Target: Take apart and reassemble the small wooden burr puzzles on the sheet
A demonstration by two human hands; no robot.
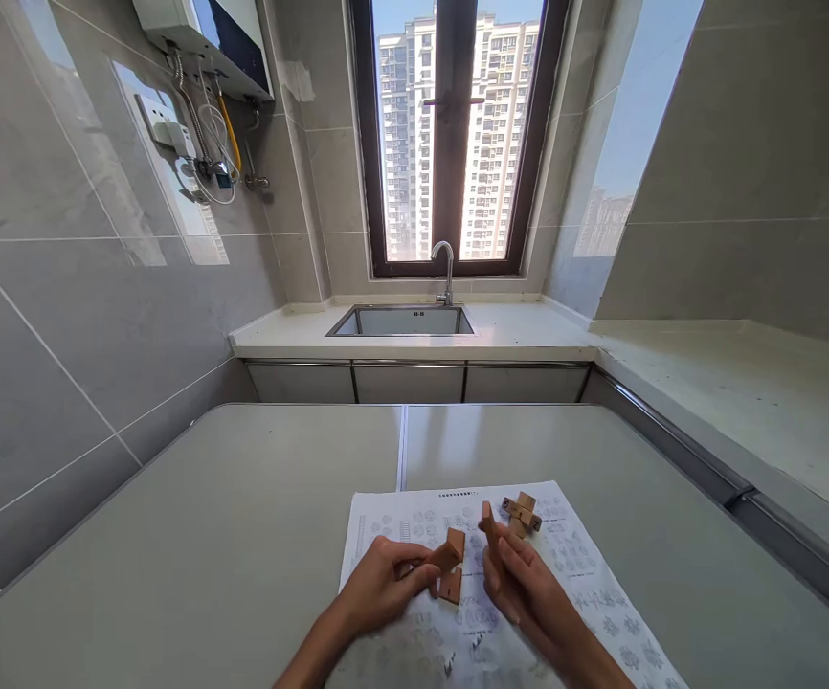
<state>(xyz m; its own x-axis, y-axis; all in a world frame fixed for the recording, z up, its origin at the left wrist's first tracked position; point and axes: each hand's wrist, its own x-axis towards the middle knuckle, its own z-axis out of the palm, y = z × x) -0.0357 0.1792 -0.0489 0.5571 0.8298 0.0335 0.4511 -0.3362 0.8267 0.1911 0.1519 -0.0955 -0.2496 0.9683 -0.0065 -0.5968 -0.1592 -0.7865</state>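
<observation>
My left hand (384, 582) pinches a notched wooden puzzle piece (450, 551) over a printed instruction sheet (587, 584). Just below it lies a second small wooden piece (450, 585) on the paper. My right hand (522, 586) is closed round another wooden stick (487, 522), held upright by the fingertips. A partly joined cross of wooden pieces (522, 513) rests on the sheet beyond my right hand, apart from both hands.
The sheet lies on a grey table (242, 536) with a seam down its middle. Beyond it a white counter holds a steel sink (401, 322) and tap (446, 268) below a window. Another counter (759, 402) runs along the right. A water heater (206, 38) hangs upper left.
</observation>
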